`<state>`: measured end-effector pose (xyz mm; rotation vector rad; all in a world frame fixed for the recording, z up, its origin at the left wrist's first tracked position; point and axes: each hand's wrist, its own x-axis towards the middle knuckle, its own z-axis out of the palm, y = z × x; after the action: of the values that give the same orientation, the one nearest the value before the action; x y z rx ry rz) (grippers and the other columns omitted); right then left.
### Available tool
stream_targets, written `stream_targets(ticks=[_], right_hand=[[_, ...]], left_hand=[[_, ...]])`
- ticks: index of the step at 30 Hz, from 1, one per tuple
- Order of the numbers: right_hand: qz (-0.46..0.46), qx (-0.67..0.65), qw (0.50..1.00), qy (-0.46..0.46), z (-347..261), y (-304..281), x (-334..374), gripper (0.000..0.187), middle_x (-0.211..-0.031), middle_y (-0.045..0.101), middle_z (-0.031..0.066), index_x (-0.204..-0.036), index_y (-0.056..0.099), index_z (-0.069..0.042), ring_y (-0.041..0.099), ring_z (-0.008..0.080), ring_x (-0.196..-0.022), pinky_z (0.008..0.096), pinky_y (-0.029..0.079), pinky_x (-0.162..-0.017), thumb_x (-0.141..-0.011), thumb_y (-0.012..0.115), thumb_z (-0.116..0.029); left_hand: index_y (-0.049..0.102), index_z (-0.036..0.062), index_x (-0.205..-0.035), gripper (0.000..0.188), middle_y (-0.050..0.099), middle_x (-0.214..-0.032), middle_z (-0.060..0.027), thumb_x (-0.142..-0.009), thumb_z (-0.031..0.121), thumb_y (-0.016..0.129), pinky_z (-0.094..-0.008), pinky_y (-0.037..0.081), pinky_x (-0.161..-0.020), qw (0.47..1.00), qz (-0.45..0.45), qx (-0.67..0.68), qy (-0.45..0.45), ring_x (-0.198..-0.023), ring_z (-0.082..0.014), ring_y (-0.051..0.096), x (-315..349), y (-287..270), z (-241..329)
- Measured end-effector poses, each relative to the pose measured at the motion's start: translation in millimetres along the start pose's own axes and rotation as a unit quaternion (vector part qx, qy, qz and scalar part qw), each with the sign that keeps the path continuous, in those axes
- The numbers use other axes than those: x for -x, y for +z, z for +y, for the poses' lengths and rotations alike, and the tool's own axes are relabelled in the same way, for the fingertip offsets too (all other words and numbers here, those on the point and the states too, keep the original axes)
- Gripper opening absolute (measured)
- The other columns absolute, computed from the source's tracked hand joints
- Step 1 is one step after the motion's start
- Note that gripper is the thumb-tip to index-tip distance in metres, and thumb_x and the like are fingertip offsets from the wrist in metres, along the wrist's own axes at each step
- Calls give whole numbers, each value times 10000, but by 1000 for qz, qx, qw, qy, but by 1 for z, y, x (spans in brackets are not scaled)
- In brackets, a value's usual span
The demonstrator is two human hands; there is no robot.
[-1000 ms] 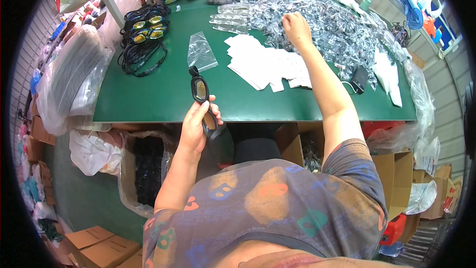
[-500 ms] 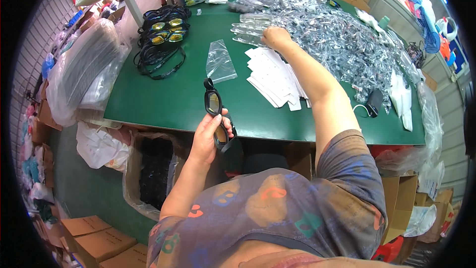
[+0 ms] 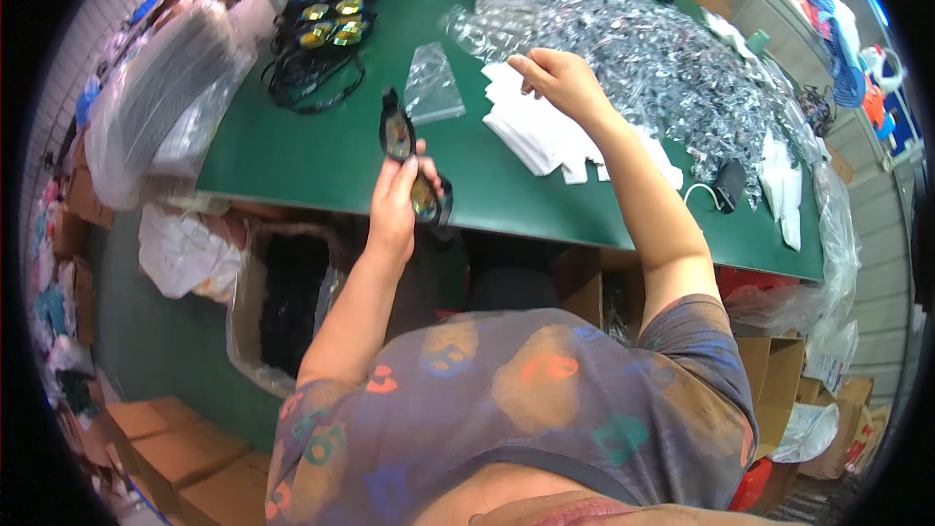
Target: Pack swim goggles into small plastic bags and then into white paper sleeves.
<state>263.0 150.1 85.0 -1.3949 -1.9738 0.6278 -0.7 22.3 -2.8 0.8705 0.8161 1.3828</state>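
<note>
A green table [image 3: 292,161] carries a heap of clear plastic packets [image 3: 662,68], their contents too blurred to make out. White paper slips [image 3: 536,131] lie nearer, partly hidden by the right forearm. Above them, the right hand [image 3: 563,86] curls its fingers; whether they pinch anything, I cannot tell. The left hand [image 3: 392,203] pinches black swimming goggles [image 3: 397,134] mid-frame, covering the bridge, beside a clear flat bag [image 3: 433,83].

brown cartons [image 3: 185,450] sit at eight o'clock, a white bag [image 3: 183,251] at nine, an open carton [image 3: 776,375] at four, blue cloth [image 3: 847,88] at two.
</note>
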Motion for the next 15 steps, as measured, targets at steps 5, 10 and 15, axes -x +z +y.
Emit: stream_targets(ticks=[5,10,15], right_hand=[[43,-132,976,-165,-42,77,92,258,-839,696,60,-1174,670,-11,659,153,-813,330,513,-748,-1046,582,-216],[22,-104,990,-89,-61,101,108,247,-931,728,163,-1207,666,-52,723,290,-835,363,550,-753,-1009,607,-187],[69,-110,990,-55,-59,113,109,206,-843,717,150,-1072,696,-43,707,271,-737,352,535,-677,-1003,632,-226]], left_hand=[[532,61,-1304,407,609,-974,-30,-1093,397,441,-295,489,-843,998,-7,63,-16,-893,-128,585,-8,12,4],[460,62,-1446,548,553,-1322,-48,-1071,461,494,-321,392,-1067,998,-34,-5,44,-1227,-147,517,7,27,-4],[499,75,-1396,348,575,-1262,-14,-1083,227,520,-296,380,-1059,994,-31,-33,99,-1194,-112,514,10,29,-11]])
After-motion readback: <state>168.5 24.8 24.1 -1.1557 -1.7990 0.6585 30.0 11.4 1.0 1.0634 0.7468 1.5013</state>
